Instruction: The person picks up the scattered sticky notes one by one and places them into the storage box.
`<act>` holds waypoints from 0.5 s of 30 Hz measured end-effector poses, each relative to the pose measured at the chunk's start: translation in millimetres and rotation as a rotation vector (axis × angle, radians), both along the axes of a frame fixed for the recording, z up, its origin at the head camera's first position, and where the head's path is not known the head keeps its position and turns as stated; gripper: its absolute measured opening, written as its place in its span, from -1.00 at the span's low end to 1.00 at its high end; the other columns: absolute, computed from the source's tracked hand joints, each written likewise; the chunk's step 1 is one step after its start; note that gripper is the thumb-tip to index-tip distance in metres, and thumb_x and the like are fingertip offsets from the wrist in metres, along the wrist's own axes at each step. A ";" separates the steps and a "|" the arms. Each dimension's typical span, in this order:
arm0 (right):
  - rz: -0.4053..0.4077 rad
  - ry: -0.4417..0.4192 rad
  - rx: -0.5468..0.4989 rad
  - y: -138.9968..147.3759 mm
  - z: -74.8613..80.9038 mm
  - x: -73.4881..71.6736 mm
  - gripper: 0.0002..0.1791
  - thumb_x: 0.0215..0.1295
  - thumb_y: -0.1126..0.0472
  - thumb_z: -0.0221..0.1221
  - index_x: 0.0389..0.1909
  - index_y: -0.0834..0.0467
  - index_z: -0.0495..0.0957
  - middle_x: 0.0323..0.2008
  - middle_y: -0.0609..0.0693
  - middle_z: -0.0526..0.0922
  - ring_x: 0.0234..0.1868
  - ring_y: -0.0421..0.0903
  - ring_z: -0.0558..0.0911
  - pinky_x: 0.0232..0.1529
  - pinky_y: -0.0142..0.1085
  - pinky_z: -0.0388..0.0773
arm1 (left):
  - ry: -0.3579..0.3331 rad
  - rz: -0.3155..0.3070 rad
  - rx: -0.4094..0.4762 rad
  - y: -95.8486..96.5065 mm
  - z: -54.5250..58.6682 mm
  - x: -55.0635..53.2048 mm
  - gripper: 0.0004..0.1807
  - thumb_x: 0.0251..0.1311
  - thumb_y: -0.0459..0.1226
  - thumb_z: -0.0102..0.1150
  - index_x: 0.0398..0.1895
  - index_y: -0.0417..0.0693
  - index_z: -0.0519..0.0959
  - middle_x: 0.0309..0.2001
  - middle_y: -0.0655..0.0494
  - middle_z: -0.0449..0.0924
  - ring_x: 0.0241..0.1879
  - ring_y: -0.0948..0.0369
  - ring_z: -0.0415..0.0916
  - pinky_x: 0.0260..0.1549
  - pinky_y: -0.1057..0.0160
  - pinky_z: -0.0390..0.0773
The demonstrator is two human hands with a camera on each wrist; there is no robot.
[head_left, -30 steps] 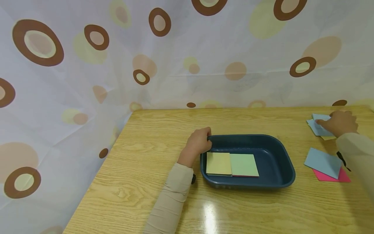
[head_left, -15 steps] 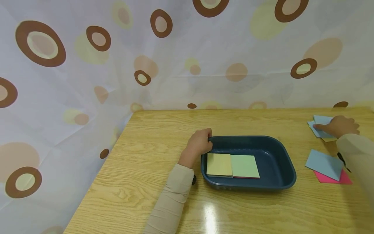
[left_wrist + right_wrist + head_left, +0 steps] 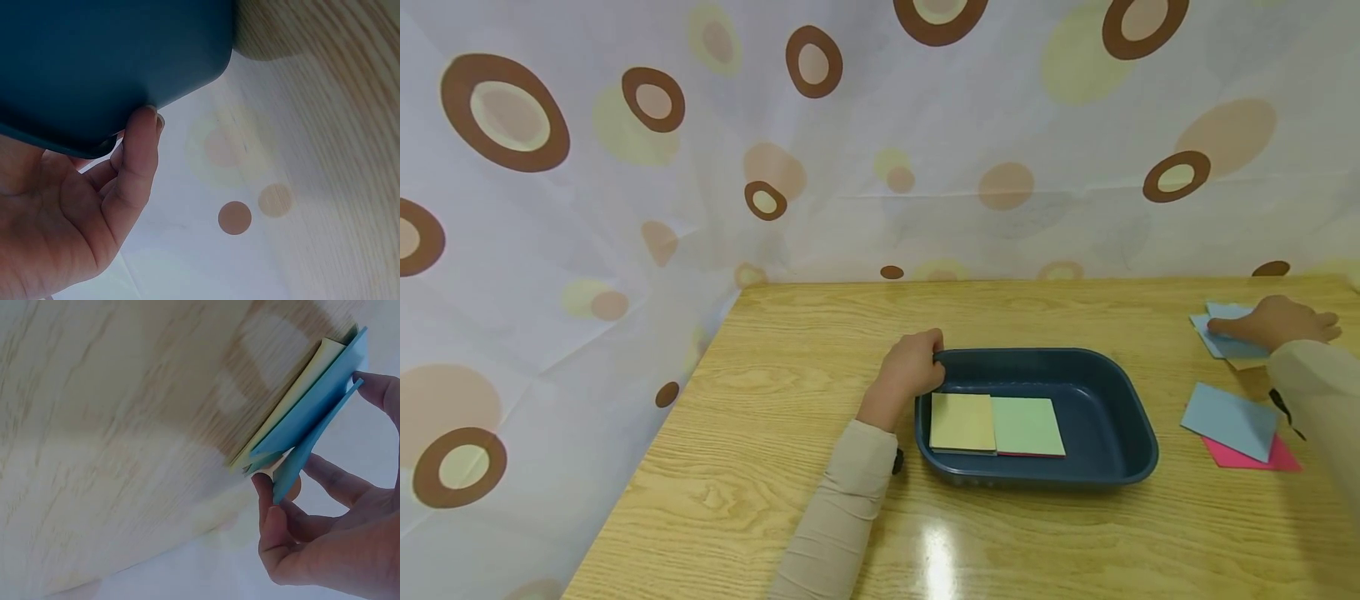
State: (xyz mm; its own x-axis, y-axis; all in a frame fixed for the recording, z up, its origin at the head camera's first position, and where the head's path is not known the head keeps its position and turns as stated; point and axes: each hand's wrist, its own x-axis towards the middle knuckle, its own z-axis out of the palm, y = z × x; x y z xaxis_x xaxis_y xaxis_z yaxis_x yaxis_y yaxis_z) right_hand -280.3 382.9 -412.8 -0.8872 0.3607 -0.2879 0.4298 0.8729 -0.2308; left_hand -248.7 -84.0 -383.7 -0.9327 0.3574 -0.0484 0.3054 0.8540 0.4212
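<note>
My left hand [image 3: 910,365] grips the left rim of a dark blue plastic basin [image 3: 1097,421], its fingers hooked over the edge. Inside the basin, a yellow sticky note pad [image 3: 961,422] and a pale green pad [image 3: 1026,427] lie side by side on other pads. At the far right of the table, my right hand [image 3: 1279,323] is over a small pile of pads. In the right wrist view, its thumb and fingers hold a blue sticky note pad [image 3: 315,440], tilted up from another blue pad [image 3: 306,412] and a yellow pad [image 3: 325,353].
Nearer on the right, a blue pad [image 3: 1228,421] overlaps a pink pad [image 3: 1285,454] on the wooden table [image 3: 760,375]. A curtain [image 3: 925,125] with a dotted pattern hangs along the back and left of the table.
The fingers of my right hand have spread somewhat, and the hand has shifted slightly right over the blue pads. My left hand and the basin stay put.
</note>
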 end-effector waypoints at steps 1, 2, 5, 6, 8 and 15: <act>0.002 0.001 0.004 0.1 0.2 0.0 0.13 0.21 -0.33 0.01 0.15 0.77 0.08 0.19 0.76 0.01 0.22 0.73 -0.17 0.20 0.37 -0.06 | 0.001 0.000 -0.002 -0.1 0.0 -0.2 -0.86 0.20 -0.42 0.09 -0.18 -0.11 0.50 -0.41 0.09 0.46 -0.50 0.20 0.37 -0.57 0.34 0.33; 0.002 0.001 0.001 -0.2 0.7 0.3 0.14 0.21 -0.33 0.02 0.16 0.77 0.06 0.19 0.77 -0.02 0.23 0.73 -0.19 0.21 0.38 -0.07 | 0.001 0.001 -0.001 -0.2 0.0 -0.4 -0.86 0.20 -0.42 0.08 -0.19 -0.11 0.49 -0.42 0.09 0.46 -0.51 0.20 0.36 -0.58 0.34 0.33; 0.003 0.001 -0.022 -1.3 2.3 0.2 0.14 0.22 -0.28 0.04 0.19 0.77 -0.04 0.18 0.82 -0.18 0.22 0.74 -0.22 0.22 0.39 -0.08 | -0.002 0.003 0.007 -0.3 0.0 -0.9 -0.87 0.19 -0.43 0.08 -0.21 -0.11 0.49 -0.44 0.09 0.44 -0.52 0.20 0.36 -0.59 0.33 0.32; 0.002 0.000 -0.028 -1.9 2.9 0.1 0.13 0.23 -0.26 0.04 0.20 0.76 -0.07 0.17 0.83 -0.21 0.22 0.74 -0.22 0.21 0.39 -0.07 | -0.002 0.003 0.010 -0.4 -0.1 -1.0 -0.88 0.19 -0.43 0.08 -0.22 -0.11 0.49 -0.45 0.09 0.43 -0.52 0.20 0.35 -0.59 0.33 0.31; 0.003 -0.007 -0.032 -3.3 3.8 -0.2 0.11 0.24 -0.22 0.05 0.20 0.76 -0.11 0.16 0.85 -0.29 0.22 0.75 -0.22 0.20 0.39 -0.04 | 0.000 0.002 0.012 -0.5 -0.6 -1.3 -0.89 0.19 -0.43 0.08 -0.23 -0.11 0.48 -0.46 0.10 0.42 -0.52 0.20 0.34 -0.58 0.33 0.30; 0.044 -0.046 0.010 -0.7 3.5 -0.8 0.08 0.21 -0.20 0.09 0.17 0.78 -0.02 0.16 0.83 -0.17 0.19 0.76 -0.13 0.17 0.39 0.05 | 0.002 -0.005 0.018 0.0 -3.8 -2.0 -0.89 0.20 -0.43 0.08 -0.24 -0.10 0.47 -0.48 0.11 0.40 -0.53 0.20 0.32 -0.58 0.33 0.29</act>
State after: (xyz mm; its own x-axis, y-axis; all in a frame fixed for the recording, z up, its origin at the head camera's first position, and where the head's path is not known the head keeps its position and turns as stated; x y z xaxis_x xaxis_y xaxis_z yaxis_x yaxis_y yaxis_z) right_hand -281.1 382.2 -409.3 -0.8880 0.3247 -0.3257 0.4011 0.8932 -0.2031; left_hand -250.8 -84.1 -387.5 -0.9311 0.3625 -0.0403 0.3100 0.8449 0.4360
